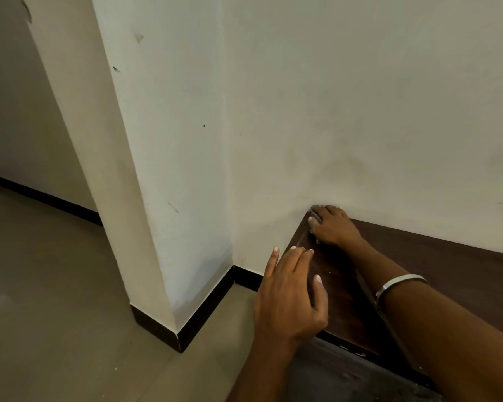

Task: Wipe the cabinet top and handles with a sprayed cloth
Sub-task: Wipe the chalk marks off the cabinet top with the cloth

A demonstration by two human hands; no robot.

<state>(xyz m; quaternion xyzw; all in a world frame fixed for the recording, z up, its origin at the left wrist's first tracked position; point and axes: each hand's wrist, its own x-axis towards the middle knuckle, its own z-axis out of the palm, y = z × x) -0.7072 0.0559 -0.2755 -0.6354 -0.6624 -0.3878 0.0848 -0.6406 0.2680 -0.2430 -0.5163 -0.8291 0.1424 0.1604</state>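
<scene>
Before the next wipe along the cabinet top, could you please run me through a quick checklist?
1. Cloth under right hand: ok, mostly hidden.
2. Cloth at the top's far left corner by the wall: ok.
3. Left hand resting on the left edge, fingers straight: ok.
4. Top to the right free of objects: ok as far as visible.
5. Cloth damp: cannot tell.
6. Handles reachable: cannot tell, not in view.

Dark brown cabinet top (447,256) (wood grain), cream wall (360,111), black skirting (204,309).
</scene>
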